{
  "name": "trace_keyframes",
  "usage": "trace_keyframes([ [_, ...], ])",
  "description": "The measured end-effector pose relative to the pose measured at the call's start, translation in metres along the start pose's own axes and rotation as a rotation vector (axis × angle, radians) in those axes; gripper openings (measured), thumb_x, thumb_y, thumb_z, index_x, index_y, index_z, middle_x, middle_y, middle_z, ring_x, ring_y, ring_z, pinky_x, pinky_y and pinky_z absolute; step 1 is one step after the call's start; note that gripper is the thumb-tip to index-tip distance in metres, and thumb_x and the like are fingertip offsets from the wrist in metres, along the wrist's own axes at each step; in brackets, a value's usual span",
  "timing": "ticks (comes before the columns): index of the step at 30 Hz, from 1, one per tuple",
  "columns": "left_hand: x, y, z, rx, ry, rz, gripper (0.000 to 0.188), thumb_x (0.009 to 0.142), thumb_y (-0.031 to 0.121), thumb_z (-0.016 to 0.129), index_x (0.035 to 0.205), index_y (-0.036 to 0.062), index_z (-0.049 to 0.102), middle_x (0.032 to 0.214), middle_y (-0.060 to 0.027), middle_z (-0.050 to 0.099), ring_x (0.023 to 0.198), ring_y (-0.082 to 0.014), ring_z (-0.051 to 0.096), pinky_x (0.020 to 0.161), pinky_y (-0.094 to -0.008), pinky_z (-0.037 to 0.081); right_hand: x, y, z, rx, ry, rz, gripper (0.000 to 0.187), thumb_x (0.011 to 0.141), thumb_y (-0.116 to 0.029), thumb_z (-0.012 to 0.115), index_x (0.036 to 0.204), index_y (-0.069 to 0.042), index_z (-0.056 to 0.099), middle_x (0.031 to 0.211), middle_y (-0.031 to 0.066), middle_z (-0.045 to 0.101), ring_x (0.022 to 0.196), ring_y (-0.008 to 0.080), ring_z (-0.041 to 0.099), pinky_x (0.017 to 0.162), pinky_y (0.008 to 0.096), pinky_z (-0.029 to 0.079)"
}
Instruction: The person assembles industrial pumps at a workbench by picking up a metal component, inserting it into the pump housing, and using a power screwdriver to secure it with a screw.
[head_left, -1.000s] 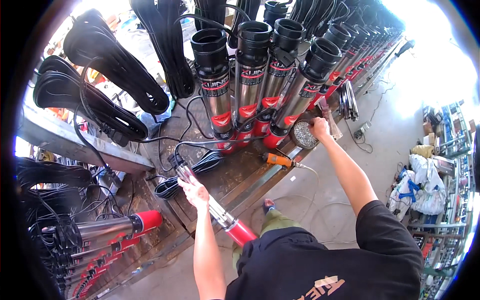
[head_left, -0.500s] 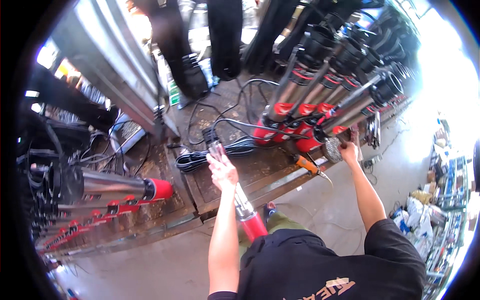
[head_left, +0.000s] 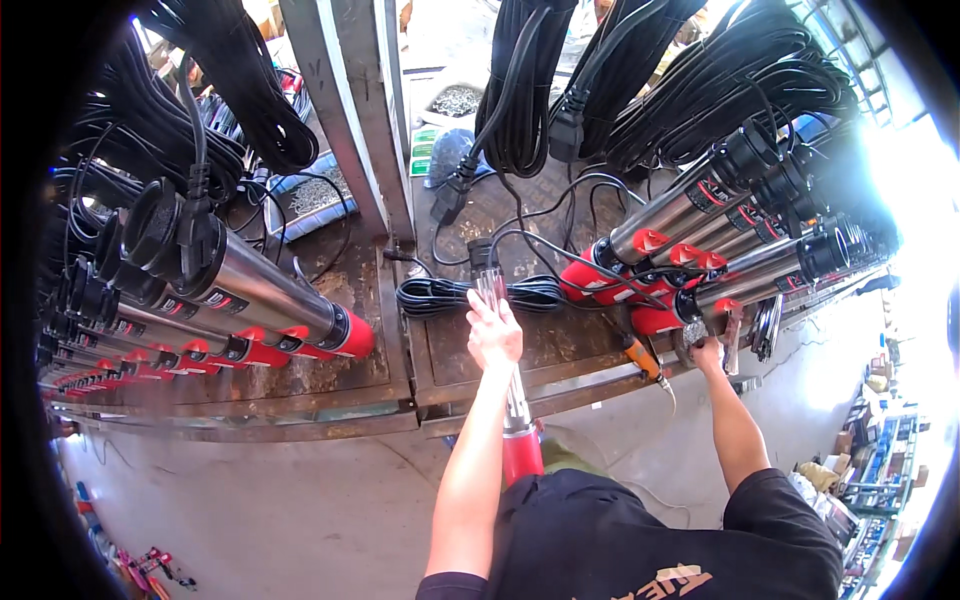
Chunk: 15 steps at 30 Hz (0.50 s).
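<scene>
My left hand (head_left: 493,335) is wrapped round the steel body of a submersible pump (head_left: 522,455). The pump lies across the bench edge, its red end against my lap and its black end (head_left: 483,252) over the bench. My right hand (head_left: 708,355) is at the bench's front edge with curled fingers, at a small grey container with a grainy filling (head_left: 692,334). What those fingers pinch, if anything, is too small to make out. A coiled black cable (head_left: 535,293) lies on the bench beside the held pump's black end.
Rows of red-ended pumps (head_left: 280,300) lean on the left; more pumps (head_left: 690,225) stand on the right. An orange air tool (head_left: 640,357) hangs at the bench edge. Steel uprights (head_left: 365,110) rise behind, among hanging black cable coils (head_left: 520,110) and a tray of small parts (head_left: 315,200).
My view has swung to the left, so the bench things appear shifted. My left hand stays round the pump; my right hand stays at the grainy container, with its fingers now further over it.
</scene>
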<state>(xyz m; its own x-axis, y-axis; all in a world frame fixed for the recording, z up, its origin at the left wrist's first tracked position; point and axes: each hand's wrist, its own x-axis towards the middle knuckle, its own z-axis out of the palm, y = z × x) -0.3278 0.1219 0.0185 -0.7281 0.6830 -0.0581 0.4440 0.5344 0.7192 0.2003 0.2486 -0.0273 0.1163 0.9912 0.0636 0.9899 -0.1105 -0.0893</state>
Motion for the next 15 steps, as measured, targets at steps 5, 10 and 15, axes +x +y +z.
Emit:
trace_keyframes([
  [5,-0.001,0.001,-0.001,0.008,0.008,0.009,0.067,0.102,0.039,0.049,0.153,0.0019,0.027,0.108,-0.0261,0.061,0.085,-0.0449,0.067,0.076,-0.0525,0.055,-0.002,-0.007,-0.019,0.055,0.009,0.061,0.026,0.070,-0.028,0.076,0.081,-0.004,0.076,0.081,0.0194,0.073,0.077,0.0365,0.071,0.077,0.0453,0.056],
  [10,-0.001,0.005,-0.002,-0.006,0.010,0.015,0.066,0.102,0.038,0.049,0.157,0.0114,0.024,0.109,-0.0258,0.060,0.085,-0.0450,0.067,0.076,-0.0528,0.055,-0.054,-0.075,-0.076,0.683,-0.124,0.264,0.018,0.085,-0.018,0.069,0.085,-0.001,0.074,0.072,0.0041,0.069,0.068,0.0129,0.067,0.060,0.0287,0.050],
  [15,-0.002,0.006,-0.006,-0.009,-0.012,0.042,0.069,0.103,0.035,0.050,0.161,0.0204,0.017,0.107,-0.0239,0.059,0.081,-0.0453,0.066,0.072,-0.0526,0.055,-0.143,-0.237,-0.117,1.076,-0.479,0.104,0.021,0.087,-0.017,0.075,0.098,0.001,0.074,0.077,0.0019,0.067,0.066,0.0078,0.060,0.059,0.0233,0.047],
])
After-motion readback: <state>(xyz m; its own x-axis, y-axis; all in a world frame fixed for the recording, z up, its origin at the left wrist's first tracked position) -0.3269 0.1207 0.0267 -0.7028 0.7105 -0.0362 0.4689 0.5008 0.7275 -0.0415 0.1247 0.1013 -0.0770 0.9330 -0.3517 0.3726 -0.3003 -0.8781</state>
